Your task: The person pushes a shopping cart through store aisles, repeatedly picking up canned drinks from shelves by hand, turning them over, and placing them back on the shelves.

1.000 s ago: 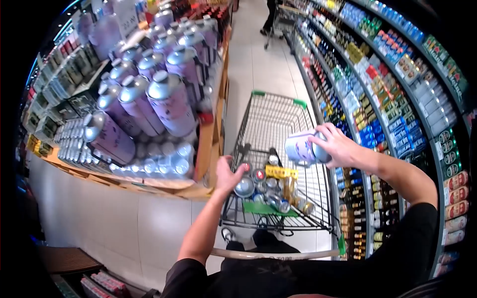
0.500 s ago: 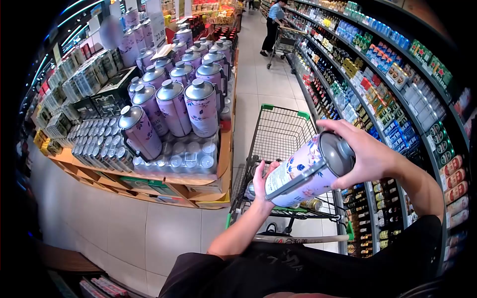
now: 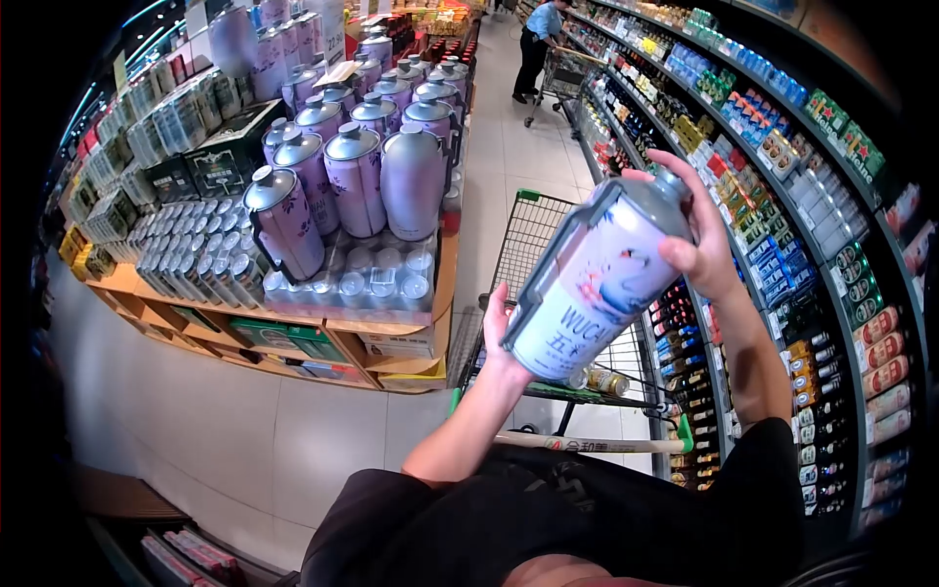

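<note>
Tilted in front of me is a large lilac drinks jug (image 3: 597, 293) with a grey top, a flower and bird print and a dark side handle. Its label shows "WUCA" in part and Chinese characters. My right hand (image 3: 699, 235) is closed around the jug's grey shoulder and cap, thumb towards me. At the lower end, my left hand (image 3: 501, 342) supports the base, and most of its fingers are hidden behind the jug. Below it is a shopping cart (image 3: 518, 245) with a green-cornered wire basket; some cans (image 3: 606, 381) lie in it.
Several matching lilac jugs (image 3: 352, 186) stand on shrink-wrapped cans on a wooden display (image 3: 391, 370) at the left. Shelves of bottles and boxed drinks (image 3: 773, 254) line the right side. Further up the aisle, a person in a blue shirt (image 3: 541, 29) stands by another cart (image 3: 562, 83).
The jug has been turned and tipped more upright, so its printed front and name now show instead of the small-print side. My right hand has shifted round its top.
</note>
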A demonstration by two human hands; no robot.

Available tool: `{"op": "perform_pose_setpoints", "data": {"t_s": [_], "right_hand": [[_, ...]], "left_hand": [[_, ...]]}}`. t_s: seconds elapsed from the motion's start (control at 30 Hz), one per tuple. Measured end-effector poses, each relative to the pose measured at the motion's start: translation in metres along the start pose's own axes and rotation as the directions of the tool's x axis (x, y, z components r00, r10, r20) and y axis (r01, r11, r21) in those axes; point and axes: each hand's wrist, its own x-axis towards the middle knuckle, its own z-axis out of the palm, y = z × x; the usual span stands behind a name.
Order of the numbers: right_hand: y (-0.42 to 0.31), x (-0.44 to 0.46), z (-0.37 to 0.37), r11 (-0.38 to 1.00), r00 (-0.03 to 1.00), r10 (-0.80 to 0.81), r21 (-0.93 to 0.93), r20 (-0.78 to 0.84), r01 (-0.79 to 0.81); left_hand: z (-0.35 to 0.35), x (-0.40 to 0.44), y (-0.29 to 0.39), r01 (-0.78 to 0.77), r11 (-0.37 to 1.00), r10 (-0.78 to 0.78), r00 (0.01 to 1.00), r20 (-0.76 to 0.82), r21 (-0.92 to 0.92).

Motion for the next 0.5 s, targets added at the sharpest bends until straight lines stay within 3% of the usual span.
{"op": "perform_pose_setpoints", "data": {"t_s": [0.07,0.13,0.2,0.27,0.33,0.37,0.4,0.5], "right_hand": [[0.0,0.009,-0.005,1.0,0.997,0.0,-0.016,-0.08,-0.001],[-0.003,0.013,-0.006,0.991,0.977,0.13,0.036,-0.169,-0.126],[-0.002,0.016,0.006,0.982,0.951,0.183,0.088,-0.249,-0.166],[-0.001,0.014,0.006,0.981,0.976,0.192,0.05,-0.099,-0.187],[-0.005,0.014,0.009,0.998,0.997,0.061,0.029,0.055,-0.063],[-0.007,0.014,0.012,0.999,0.996,0.038,-0.029,0.082,-0.036],[0.002,0.016,0.01,1.0,0.996,0.011,-0.03,0.089,-0.008],[0.018,0.029,0.017,0.98,0.976,-0.171,0.124,0.135,0.154]], "left_hand": [[0.004,-0.008,0.002,-0.124,0.992,0.121,0.967,0.226,0.001],[0.008,-0.008,0.004,-0.391,0.916,0.363,0.902,0.234,0.088],[-0.006,0.007,0.004,-0.587,0.799,0.574,0.809,0.129,0.131],[-0.016,0.01,0.009,-0.565,0.825,0.562,0.816,0.132,-0.017],[-0.006,-0.004,0.017,-0.418,0.9,0.436,0.874,0.214,-0.123],[-0.011,-0.004,0.021,-0.344,0.917,0.389,0.887,0.25,-0.203],[-0.002,-0.011,0.021,-0.362,0.922,0.38,0.914,0.143,-0.133],[-0.013,-0.014,0.024,-0.257,0.932,0.323,0.908,0.266,-0.254]]}}
